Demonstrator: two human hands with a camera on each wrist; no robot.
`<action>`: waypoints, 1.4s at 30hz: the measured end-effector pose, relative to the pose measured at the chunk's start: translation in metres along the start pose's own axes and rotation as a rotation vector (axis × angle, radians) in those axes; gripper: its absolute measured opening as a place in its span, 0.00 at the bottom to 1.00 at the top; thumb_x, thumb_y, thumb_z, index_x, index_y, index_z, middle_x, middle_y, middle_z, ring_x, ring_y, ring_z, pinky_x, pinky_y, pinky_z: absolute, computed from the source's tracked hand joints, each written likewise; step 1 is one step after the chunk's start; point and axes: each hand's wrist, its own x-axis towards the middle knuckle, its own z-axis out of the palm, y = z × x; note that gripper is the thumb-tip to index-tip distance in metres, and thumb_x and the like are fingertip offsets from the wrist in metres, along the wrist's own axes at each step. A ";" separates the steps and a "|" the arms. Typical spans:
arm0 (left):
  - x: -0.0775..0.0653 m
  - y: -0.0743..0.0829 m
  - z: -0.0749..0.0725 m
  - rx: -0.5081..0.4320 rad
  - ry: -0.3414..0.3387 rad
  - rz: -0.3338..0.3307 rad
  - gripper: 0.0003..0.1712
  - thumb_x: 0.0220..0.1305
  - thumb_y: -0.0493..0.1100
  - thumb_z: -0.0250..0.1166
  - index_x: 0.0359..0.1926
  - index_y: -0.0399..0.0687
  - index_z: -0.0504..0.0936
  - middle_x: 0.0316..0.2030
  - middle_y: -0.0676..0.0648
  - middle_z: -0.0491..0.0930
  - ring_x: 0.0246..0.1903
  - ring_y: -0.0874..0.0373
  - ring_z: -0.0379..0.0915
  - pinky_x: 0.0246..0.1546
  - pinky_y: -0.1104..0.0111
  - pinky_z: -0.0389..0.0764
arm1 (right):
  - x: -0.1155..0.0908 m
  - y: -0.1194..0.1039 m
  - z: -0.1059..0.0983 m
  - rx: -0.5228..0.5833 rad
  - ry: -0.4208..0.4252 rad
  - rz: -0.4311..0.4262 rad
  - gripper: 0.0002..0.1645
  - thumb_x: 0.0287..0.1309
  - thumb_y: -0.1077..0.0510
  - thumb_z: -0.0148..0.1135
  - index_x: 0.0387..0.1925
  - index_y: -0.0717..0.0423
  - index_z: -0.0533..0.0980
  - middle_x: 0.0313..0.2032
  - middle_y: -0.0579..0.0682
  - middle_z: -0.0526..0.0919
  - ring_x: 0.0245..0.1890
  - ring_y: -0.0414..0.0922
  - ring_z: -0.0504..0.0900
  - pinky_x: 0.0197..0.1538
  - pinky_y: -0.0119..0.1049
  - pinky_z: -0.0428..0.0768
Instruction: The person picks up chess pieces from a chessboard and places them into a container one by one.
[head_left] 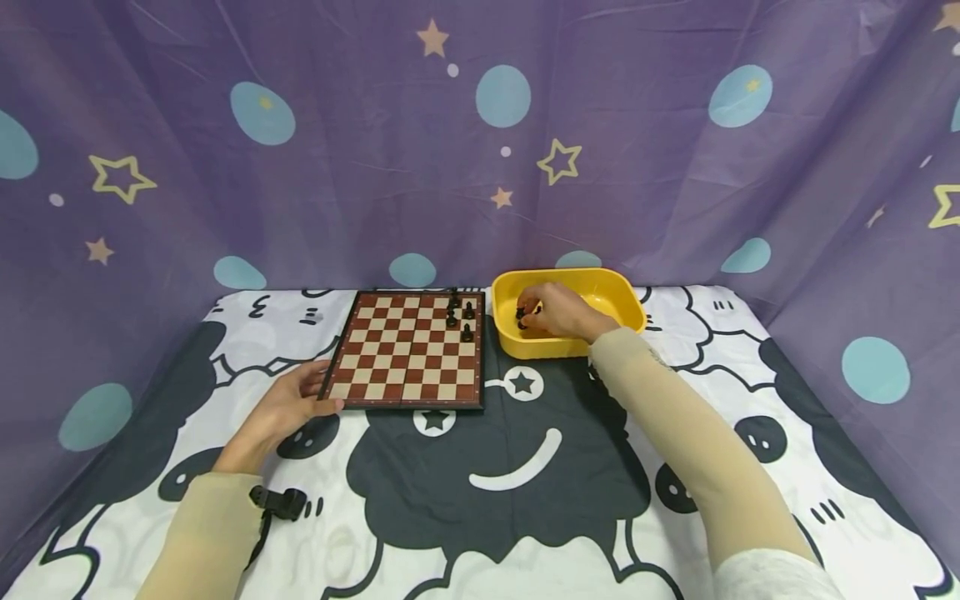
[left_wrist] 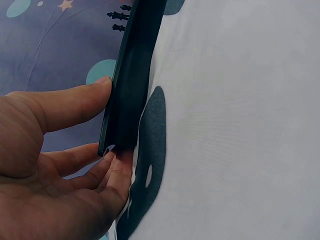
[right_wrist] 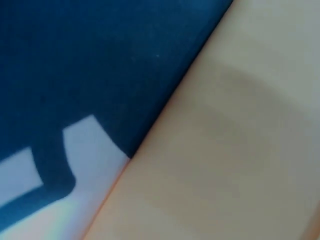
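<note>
A brown-and-cream chessboard lies flat, with several black chess pieces standing at its far right. At the near left corner, my left hand holds the board, thumb on the front edge and fingers along the left side. The left wrist view shows the thumb against the board's dark side. Over the yellow basin, my right hand reaches down and pinches a black chess piece between thumb and fingers. Its exact kind is too small to tell. The right wrist view misses the hand.
Under everything is a black-and-white cartoon cloth. A purple curtain with stars and dots rises behind the table. The basin stands just right of the board, its raised rim between them. A beige sleeve fills much of the right wrist view.
</note>
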 end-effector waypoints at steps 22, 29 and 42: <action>0.003 0.000 0.003 0.005 -0.006 0.005 0.49 0.55 0.39 0.70 0.72 0.35 0.53 0.61 0.29 0.64 0.58 0.37 0.64 0.55 0.47 0.69 | -0.019 -0.010 -0.008 -0.009 0.086 0.008 0.17 0.55 0.56 0.67 0.46 0.59 0.81 0.40 0.50 0.84 0.42 0.48 0.80 0.50 0.43 0.76; 0.000 -0.002 0.002 0.015 -0.022 0.009 0.48 0.55 0.38 0.70 0.71 0.34 0.53 0.61 0.28 0.65 0.57 0.36 0.65 0.52 0.50 0.74 | -0.025 -0.019 -0.006 -0.003 0.099 0.000 0.17 0.58 0.54 0.65 0.47 0.58 0.80 0.40 0.49 0.84 0.42 0.48 0.80 0.48 0.42 0.77; 0.000 -0.002 0.000 0.018 -0.027 0.028 0.48 0.55 0.38 0.70 0.71 0.32 0.52 0.61 0.27 0.65 0.58 0.35 0.65 0.52 0.50 0.74 | -0.033 -0.038 -0.008 -0.028 0.127 -0.018 0.17 0.59 0.52 0.64 0.47 0.56 0.81 0.42 0.46 0.84 0.37 0.44 0.80 0.46 0.41 0.78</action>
